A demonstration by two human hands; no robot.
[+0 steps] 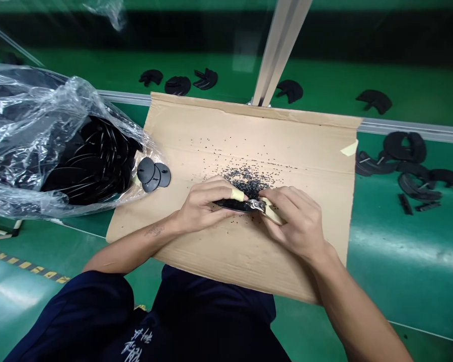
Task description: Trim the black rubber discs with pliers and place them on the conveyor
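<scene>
My left hand (202, 205) is closed round a flat black plastic disc (232, 204), held edge-on over a sheet of brown cardboard (219, 130). Its forefinger wears a strip of yellow tape. My right hand (296, 221) pinches a small blade-like tool (262, 206) wrapped in tape, its tip against the disc's rim. Just beyond the hands lies a pile of small black shavings (249, 178) on the cardboard.
A clear plastic bag (30, 130) full of black discs lies at the left, with three loose discs (154, 173) beside its mouth. Black trimmed parts (407, 161) lie on the green surface at the right and beyond a metal rail (411, 128). An aluminium post (279, 45) rises behind the cardboard.
</scene>
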